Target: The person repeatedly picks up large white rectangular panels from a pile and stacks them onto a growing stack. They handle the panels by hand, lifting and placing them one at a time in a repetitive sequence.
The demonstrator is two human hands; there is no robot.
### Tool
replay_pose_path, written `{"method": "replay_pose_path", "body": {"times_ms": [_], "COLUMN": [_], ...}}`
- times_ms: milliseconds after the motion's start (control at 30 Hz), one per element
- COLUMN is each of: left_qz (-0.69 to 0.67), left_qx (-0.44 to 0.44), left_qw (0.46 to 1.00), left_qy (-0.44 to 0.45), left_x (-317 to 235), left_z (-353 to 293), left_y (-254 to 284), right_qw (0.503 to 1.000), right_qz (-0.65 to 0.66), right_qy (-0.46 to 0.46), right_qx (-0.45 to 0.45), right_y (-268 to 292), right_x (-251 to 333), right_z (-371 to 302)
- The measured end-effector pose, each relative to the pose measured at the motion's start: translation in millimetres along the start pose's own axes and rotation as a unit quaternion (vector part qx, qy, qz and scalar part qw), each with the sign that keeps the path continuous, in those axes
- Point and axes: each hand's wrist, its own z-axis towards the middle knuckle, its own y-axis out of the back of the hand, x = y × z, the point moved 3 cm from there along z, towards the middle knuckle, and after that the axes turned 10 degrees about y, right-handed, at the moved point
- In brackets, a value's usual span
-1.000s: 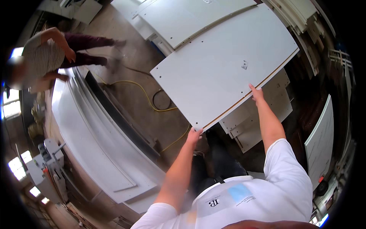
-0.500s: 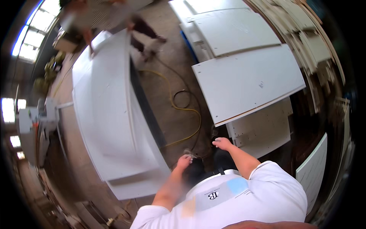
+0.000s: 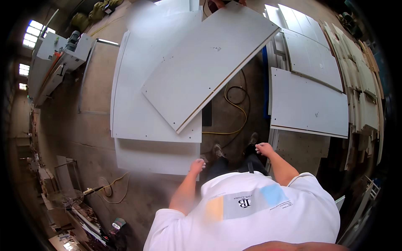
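My left hand point(image 3: 197, 166), fingers curled in, hangs beside the near right corner of the left panel stack point(image 3: 130, 104), apart from it. My right hand point(image 3: 264, 149) is also closed, in front of my body near the near edge of the right panel stack point(image 3: 310, 100). I see nothing held in either hand. A large white panel point(image 3: 209, 62) with small holes and a brown groove along its edge slants over the left stack and juts into the gap. Another person's hand point(image 3: 215, 4) is at its far edge, partly cut off by the frame.
A yellow hose point(image 3: 238, 109) curves over the floor between the stacks. Offcut boards point(image 3: 356, 92) are piled at the far right. A machine with a motor point(image 3: 63, 54) stands at the left. A small lamp-like object point(image 3: 118, 224) sits at lower left.
My view has swung, and both stacks appear farther right. The white panel now lies slantwise across the left stack. The other person is mostly hidden behind it. My hands stay low and closed.
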Motion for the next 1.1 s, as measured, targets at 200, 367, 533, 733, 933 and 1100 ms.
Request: {"method": "replay_pose_path", "body": {"times_ms": [200, 367, 533, 733, 933, 1100], "left_qz": [0.010, 0.039, -0.036, -0.033, 0.095, 0.163], "left_qx": [0.048, 0.033, -0.023, -0.155, -0.323, -0.312], "left_qw": [0.999, 0.998, 0.998, 0.983, 0.928, 0.925], "left_qy": [0.023, 0.030, -0.038, -0.092, -0.163, -0.146], "left_x": [27.4, 25.3, -15.0, -74.8, -112.2, -171.2], "left_z": [14.7, 28.6, 40.6, 55.3, 70.9, 68.9], "left_y": [14.0, 31.1, 57.9, 98.0, 125.0, 100.9], "right_qw": [0.985, 0.976, 0.987, 0.994, 0.984, 0.994], "right_qz": [-0.111, -0.143, -0.092, 0.105, 0.176, 0.046], "right_qy": [0.111, 0.142, 0.105, 0.040, 0.012, 0.103], "right_qx": [0.075, 0.083, 0.080, 0.013, 0.006, 0.015], "right_y": [-42.0, -66.3, -66.6, -69.2, -76.1, -82.8], "right_x": [26.6, 62.4, 44.1, 13.5, 30.8, 37.8], "right_z": [-16.8, -31.4, -26.3, 18.4, 47.1, 35.8]}}
